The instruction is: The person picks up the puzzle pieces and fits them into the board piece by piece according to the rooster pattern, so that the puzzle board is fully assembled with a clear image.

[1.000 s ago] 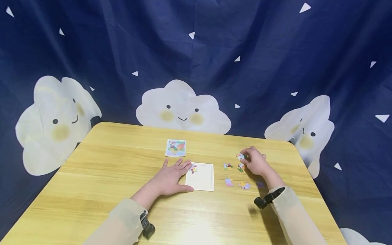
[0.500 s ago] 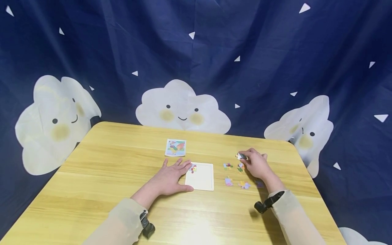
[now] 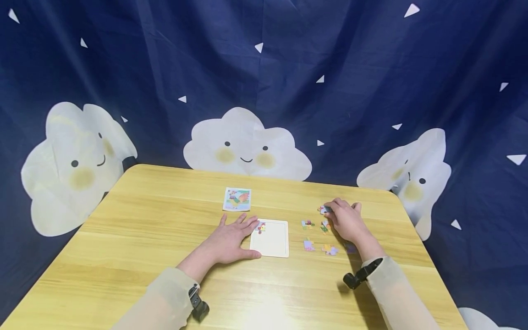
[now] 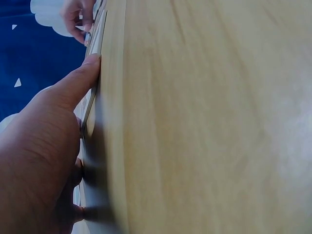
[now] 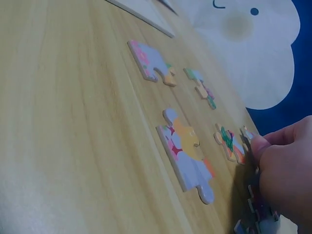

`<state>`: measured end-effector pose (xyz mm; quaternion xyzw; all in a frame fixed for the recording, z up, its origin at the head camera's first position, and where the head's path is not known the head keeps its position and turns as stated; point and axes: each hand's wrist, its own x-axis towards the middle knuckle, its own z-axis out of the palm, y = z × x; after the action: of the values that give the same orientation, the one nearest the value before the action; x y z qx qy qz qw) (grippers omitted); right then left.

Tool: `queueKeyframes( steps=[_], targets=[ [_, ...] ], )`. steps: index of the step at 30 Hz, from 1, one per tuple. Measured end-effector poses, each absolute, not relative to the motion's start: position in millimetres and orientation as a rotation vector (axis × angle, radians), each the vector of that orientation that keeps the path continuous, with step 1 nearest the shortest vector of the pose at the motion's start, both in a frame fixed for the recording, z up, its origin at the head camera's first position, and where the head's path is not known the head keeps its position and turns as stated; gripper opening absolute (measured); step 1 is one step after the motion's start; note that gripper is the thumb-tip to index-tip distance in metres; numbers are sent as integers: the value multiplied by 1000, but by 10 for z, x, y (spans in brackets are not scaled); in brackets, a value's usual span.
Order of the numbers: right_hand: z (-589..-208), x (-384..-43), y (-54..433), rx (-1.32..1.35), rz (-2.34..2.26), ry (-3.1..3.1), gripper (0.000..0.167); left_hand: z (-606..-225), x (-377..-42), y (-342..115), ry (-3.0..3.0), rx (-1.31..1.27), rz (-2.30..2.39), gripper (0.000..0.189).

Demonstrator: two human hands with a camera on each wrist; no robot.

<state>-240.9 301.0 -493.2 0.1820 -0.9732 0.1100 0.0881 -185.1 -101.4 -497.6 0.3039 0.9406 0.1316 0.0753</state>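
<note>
My left hand [image 3: 231, 240] lies with spread, straight fingers at the left side of a white square puzzle tray [image 3: 274, 242]. Its fingertips touch the upper left of the tray, beside a puzzle piece [image 3: 261, 227] set in that corner. In the left wrist view the thumb [image 4: 80, 80] rests along the tray's edge. At the right, my right hand [image 3: 346, 221] pinches a colourful puzzle piece [image 3: 323, 209] between thumb and fingers; the hand hides much of it. Close by lie loose pieces, among them a purple and yellow one [image 5: 185, 153] and a green and orange one [image 5: 229, 142].
A printed picture card [image 3: 237, 200] lies behind the tray. Other loose pieces, such as a lilac one [image 3: 308, 245] and one with green and red [image 3: 307, 224], lie between tray and right hand. Several more sit in shadow under the right wrist. A dark blue curtain [image 3: 288, 82] hangs behind the table.
The piece in my right hand has tilted and turned slightly between the fingers, while that hand stays nearly in place. My left hand and the tray have not moved.
</note>
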Motion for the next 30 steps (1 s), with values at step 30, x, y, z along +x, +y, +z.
queueKeyframes(
  steps=[30],
  targets=[
    [-4732, -2169, 2544, 723, 579, -2752, 28, -4962, -1843, -1017, 2825, 934, 409, 101]
  ],
)
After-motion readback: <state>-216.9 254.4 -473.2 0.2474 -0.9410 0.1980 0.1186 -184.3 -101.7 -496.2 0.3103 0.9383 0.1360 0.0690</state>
